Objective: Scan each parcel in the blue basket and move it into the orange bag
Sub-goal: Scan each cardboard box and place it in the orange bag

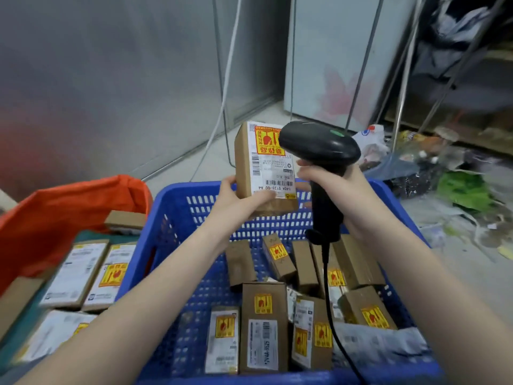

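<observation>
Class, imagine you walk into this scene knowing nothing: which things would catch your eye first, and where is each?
First, the raised parcel in the left hand, held above the blue basket, with the black scanner in the right hand beside it. Next, the yellow-and-red stickers on the boxes in the basket. Then the orange bag at the left, with scanned parcels.

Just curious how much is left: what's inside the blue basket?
The blue basket holds about ten small brown parcels, most with yellow-red stickers, plus a grey mailer bag. The arms and the scanner's cord hide part of the floor.
</observation>
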